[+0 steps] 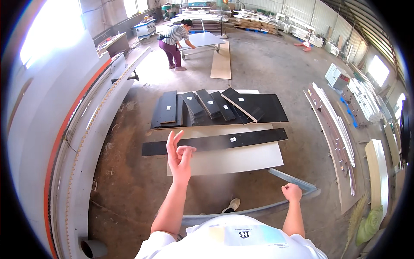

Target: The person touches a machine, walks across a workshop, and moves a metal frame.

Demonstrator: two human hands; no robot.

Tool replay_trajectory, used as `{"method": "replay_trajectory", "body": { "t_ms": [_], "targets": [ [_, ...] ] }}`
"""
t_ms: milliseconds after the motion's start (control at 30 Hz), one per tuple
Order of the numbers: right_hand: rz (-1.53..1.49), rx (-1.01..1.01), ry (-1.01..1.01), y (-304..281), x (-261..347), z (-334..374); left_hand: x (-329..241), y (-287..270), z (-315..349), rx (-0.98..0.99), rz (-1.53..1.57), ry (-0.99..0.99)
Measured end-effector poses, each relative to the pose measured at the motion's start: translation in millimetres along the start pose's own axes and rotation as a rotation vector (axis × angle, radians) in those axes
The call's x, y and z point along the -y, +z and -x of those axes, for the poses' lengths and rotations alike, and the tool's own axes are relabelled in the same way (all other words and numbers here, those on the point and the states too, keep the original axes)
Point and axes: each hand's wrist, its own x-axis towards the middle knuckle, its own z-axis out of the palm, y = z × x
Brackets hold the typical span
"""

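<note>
My left hand (179,155) is raised in front of me, two fingers stretched up and the others loosely bent, with nothing seen in it. In the picture it overlaps a long black board (215,140) that bears a small white label and lies on a white panel (233,160). My right hand (292,192) is closed in a fist at my right side, apart from the boards, and nothing sticks out of it. Beyond the long board, several shorter black labelled boards (168,108) lie overlapping on a larger black panel (274,108).
Close in front of me runs a grey metal frame bar (293,179). A long machine (82,146) lines the left side. Stacked strips (332,134) lie on the right. Farther back, a person (172,43) bends over a grey panel on a wheeled table (202,39).
</note>
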Motion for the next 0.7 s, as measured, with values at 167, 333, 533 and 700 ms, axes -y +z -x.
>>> {"method": "replay_trajectory", "body": {
  "t_ms": [167,333,533,700],
  "targets": [
    [0.017,-0.009,0.003,-1.9,0.9,-0.3,5.2,-2.8,15.0,-0.058,-0.024,-0.11],
    [0.029,0.023,0.007,-2.7,-0.4,0.9,-11.9,-0.9,17.4,-0.056,0.014,0.053],
    [0.023,0.029,0.016,-3.5,1.4,0.0,-3.0,-6.4,13.2,-0.029,-0.036,0.047],
    [0.009,-0.034,-0.002,9.4,-6.2,-5.4,-1.9,-5.7,17.3,-0.025,-0.036,0.024]
  ]
}}
